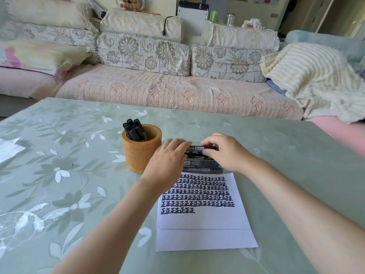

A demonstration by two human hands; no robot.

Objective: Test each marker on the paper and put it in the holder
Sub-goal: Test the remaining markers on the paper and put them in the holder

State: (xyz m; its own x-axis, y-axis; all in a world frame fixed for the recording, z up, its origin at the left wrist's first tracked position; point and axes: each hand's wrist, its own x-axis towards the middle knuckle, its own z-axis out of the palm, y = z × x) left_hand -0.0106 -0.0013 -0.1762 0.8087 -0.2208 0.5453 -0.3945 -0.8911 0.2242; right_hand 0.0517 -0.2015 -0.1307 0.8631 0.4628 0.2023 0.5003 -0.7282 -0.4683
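**Next marker picked at the box**
Left hand and right hand each pinch an end of one marker over the box, mid-table. Next, I'd say: uncap, scribble low on the paper, then drop it in the holder.

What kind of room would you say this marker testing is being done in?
Most likely a home living room: a long sofa with floral cushions, a cream ribbed blanket tossed over one end, and a table under a leaf-patterned cover in front of it.
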